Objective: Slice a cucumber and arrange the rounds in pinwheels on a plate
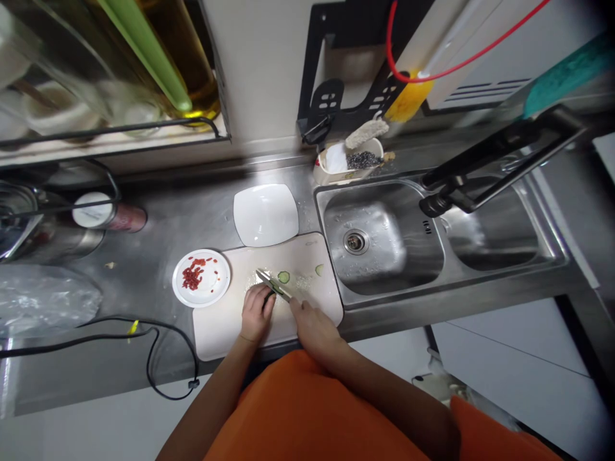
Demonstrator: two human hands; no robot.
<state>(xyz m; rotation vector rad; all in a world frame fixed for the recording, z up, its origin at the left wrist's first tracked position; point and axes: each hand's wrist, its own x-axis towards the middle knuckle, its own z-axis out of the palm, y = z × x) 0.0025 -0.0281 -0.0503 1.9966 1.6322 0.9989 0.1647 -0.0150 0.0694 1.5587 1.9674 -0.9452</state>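
Observation:
My right hand (311,323) grips a knife (271,282) whose blade lies across the pale cutting board (225,326). My left hand (256,311) rests on the board with its fingers curled, pressed against something small and green under the blade. A cucumber slice (283,277) lies just beyond the knife, and another green piece (319,269) sits farther right on the board. Pale chopped bits lie around the blade.
A round white plate (211,293) of red chopped pieces stands left of the board. A square white plate (266,214) sits behind it. The steel sink (384,240) with a black tap (485,169) is at right. A black cable (154,358) trails at left.

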